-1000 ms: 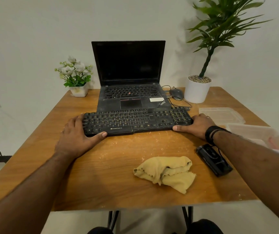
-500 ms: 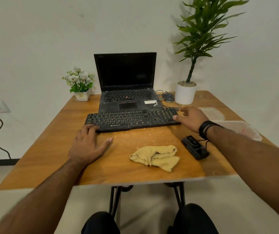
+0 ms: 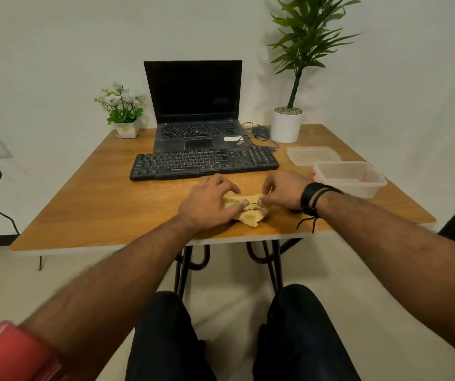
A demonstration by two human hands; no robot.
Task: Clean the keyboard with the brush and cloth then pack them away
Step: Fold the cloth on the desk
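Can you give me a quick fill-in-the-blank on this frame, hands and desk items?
1. Both hands, left hand and right hand, are on the yellow ____.
2. The black keyboard lies directly in front of the open ____.
3. The clear plastic container sits on the table with its lid ____.

Missing words: cloth; laptop; off

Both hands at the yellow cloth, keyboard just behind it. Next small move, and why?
Probably lift the cloth and carry it to the keyboard. The left hand and right hand both grip it on the table, and specks lie around the keyboard.
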